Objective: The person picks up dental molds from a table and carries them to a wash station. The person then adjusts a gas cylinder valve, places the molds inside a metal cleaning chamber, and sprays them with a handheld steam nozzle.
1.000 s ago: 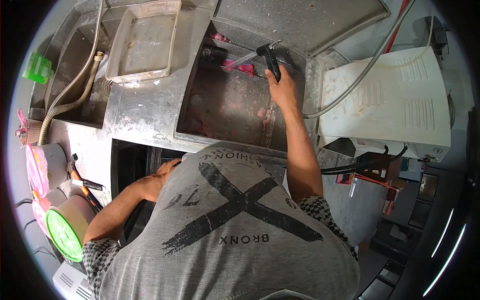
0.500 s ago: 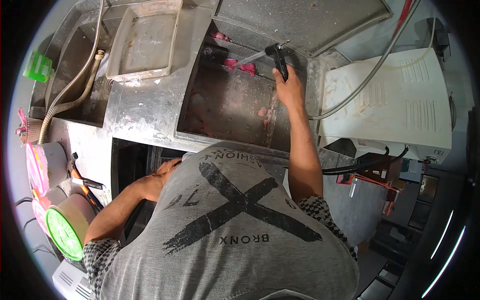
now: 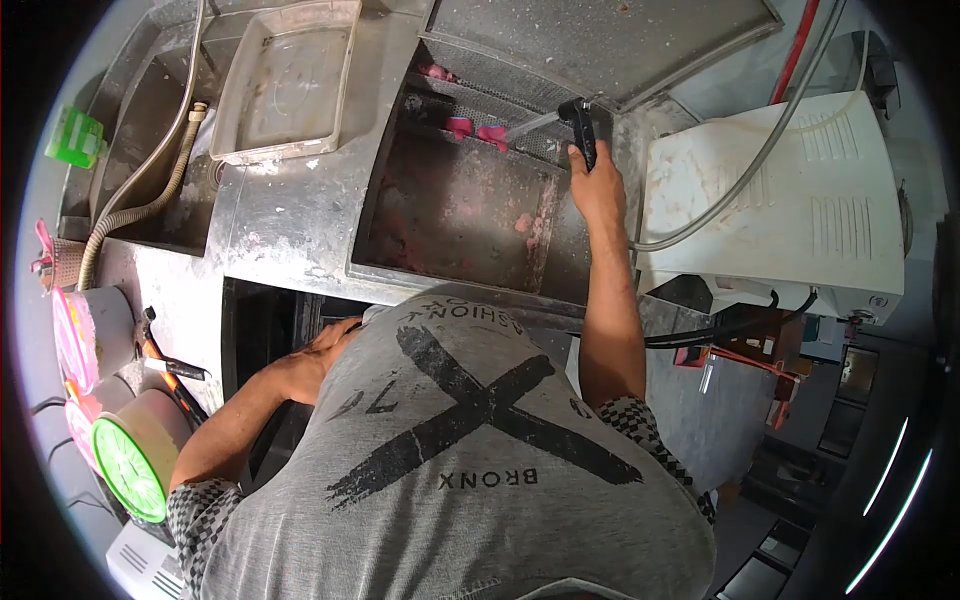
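My right hand (image 3: 598, 187) is closed around the handle of a black spray nozzle (image 3: 583, 128) at the right side of a deep metal basin (image 3: 450, 215). A jet of water (image 3: 530, 126) runs leftward from the nozzle's head toward small pink pieces (image 3: 491, 137) on a perforated metal rack (image 3: 520, 152) inside the basin. Another pink piece (image 3: 437, 72) lies higher up at the back. My left hand (image 3: 318, 358) is low against my body, beside a dark opening below the counter; its fingertips are hidden behind my shirt.
A raised metal lid (image 3: 610, 40) stands behind the basin. To the right is a white vented machine (image 3: 770, 190), with a grey hose (image 3: 745, 178) crossing it. At left are a shallow tray (image 3: 290, 90), a second sink (image 3: 165, 215) with a ribbed hose, and lidded buckets (image 3: 135, 460).
My right hand and the spray nozzle have shifted to the right, and the water jet now lands nearer the right-hand pink piece. My left hand has not visibly moved.
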The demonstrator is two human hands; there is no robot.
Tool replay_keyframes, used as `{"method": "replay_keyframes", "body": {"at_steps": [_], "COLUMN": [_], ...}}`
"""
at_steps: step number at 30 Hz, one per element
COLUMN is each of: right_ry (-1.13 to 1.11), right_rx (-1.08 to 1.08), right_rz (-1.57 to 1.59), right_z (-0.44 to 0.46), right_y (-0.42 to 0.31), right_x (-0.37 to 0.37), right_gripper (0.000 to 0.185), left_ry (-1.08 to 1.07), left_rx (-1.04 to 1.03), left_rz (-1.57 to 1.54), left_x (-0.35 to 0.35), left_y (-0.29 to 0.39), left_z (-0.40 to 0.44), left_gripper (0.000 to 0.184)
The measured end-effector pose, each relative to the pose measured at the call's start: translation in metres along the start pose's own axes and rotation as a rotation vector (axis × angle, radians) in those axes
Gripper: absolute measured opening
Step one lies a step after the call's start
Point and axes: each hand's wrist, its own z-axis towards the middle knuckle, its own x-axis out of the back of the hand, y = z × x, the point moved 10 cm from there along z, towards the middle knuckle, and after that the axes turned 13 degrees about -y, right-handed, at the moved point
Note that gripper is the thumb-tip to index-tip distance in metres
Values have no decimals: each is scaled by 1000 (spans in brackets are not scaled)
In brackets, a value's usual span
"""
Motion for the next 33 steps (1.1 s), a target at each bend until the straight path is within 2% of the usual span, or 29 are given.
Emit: {"method": "replay_keyframes", "body": {"at_steps": [2, 3, 4, 5, 6, 7, 9, 10, 13, 15, 19, 23, 27, 29, 31, 33], "right_ry": [51, 110, 114, 123, 153, 75, 1, 24, 42, 7, -28, -56, -60, 50, 22, 32], "right_rx": [41, 89, 119, 143, 155, 89, 38, 49, 62, 78, 65, 18, 26, 57, 60, 86], "right_rz": [6, 2, 24, 38, 64, 53, 42, 97, 77, 56, 51, 68, 87, 46, 93, 102], "right_z": [-6, -10, -7, 0, 5, 11, 2, 4, 7, 6, 6, 2, 5, 6, 6, 6], "right_y": [-4, -8, -6, -1, 5, 7, -7, -4, -8, -13, -9, -9, -5, -2, -3, -4], "right_x": [4, 7, 4, -1, -4, -7, 1, 0, -2, -2, -7, -3, -5, -5, -4, -2], "right_gripper": [47, 48, 52, 58, 61, 61, 50, 51, 47, 44, 45, 46, 49, 59, 62, 57], "left_ry": [20, 65, 63, 77, 81, 35, -82, -65, -60, -42, 15, 23, -12, 66, 26, 57], "left_rx": [-17, -99, -239, -226, -220, -193, -141, -201, -196, -231, -342, -279, -278, -275, -238, -208], "left_rz": [-39, 153, 89, 251, 161, 191, 60, 38, 17, 34, 20, -22, -103, 52, 96, 147], "left_x": [4, 1, 14, 0, 12, -6, -13, -9, -3, -18, -7, 3, -9, -5, 7, -1], "left_y": [2, 3, 35, 11, 27, -7, -24, -20, -5, -23, -7, 16, -14, -6, 24, 5], "left_z": [1, 1, -3, 2, 0, 10, 30, 23, 14, 16, 13, 4, 21, 10, 7, 8], "left_gripper": [125, 120, 117, 115, 117, 121, 122, 121, 120, 120, 118, 117, 116, 115, 114, 113]}}
